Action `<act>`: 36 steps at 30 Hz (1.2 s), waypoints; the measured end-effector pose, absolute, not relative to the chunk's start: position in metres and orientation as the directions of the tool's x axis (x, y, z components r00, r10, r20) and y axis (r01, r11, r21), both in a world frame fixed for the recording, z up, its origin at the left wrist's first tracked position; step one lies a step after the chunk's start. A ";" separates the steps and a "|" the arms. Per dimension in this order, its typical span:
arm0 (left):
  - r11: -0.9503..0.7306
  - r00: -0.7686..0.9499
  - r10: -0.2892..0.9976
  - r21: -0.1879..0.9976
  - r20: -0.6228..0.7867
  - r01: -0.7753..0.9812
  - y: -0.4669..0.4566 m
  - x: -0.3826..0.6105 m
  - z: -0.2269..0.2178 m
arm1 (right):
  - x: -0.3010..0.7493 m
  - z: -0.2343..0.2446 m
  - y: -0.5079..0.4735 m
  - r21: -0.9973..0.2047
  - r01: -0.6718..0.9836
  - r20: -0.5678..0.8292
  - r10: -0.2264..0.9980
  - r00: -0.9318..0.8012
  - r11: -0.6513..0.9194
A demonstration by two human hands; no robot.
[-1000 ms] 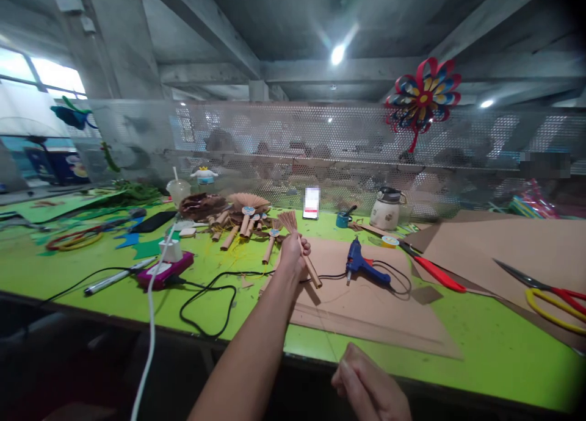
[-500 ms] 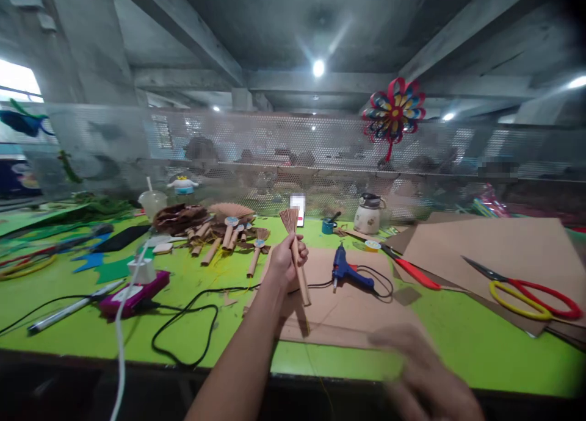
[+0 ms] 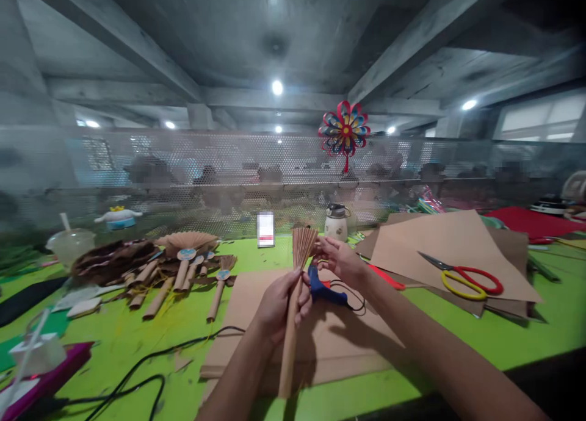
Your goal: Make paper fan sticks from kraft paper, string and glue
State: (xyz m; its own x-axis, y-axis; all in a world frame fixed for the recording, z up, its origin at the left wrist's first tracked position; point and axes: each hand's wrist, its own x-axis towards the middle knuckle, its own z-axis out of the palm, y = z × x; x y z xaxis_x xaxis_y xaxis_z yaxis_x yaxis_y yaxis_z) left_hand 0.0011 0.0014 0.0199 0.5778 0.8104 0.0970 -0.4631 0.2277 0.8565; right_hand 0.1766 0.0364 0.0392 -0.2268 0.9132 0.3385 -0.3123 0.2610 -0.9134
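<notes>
My left hand is closed around a brown rolled-paper stick with a pleated paper fan at its top, held upright over the brown cardboard sheet. My right hand reaches in from the right, its fingers pinching the right edge of the pleated fan. Just behind the hands, a blue glue gun with a black cord lies on the cardboard.
A pile of similar paper fans on sticks lies at the left on the green table. Red-and-yellow scissors rest on cardboard sheets at the right. A phone, a jar and a mesh screen with a pinwheel stand behind.
The view swung to the right. My right hand rose from the table's near edge and took the fan's edge. My left hand brought the fan stick closer and more upright.
</notes>
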 end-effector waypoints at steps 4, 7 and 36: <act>0.248 0.622 0.780 0.876 0.073 -0.413 -0.005 0.004 0.021 | 0.185 0.040 0.041 -0.892 -0.346 0.385 0.891 -0.240 0.292; 0.267 0.650 0.759 0.890 0.043 -0.370 -0.010 0.007 0.022 | 0.188 0.036 0.039 -0.884 -0.354 0.398 0.888 -0.229 0.304; 0.376 0.747 0.664 0.878 -0.032 -0.297 -0.023 0.021 0.015 | 0.194 0.011 0.027 -0.851 -0.525 0.329 0.802 -0.499 0.022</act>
State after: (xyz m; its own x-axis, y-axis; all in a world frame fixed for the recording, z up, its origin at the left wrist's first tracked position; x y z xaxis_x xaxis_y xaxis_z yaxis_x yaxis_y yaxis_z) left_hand 0.0206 -0.0230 0.0146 0.7475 0.6635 -0.0317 -0.2968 0.3763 0.8777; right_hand 0.1937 0.0266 0.0107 -0.4985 0.8021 0.3287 -0.5253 0.0221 -0.8506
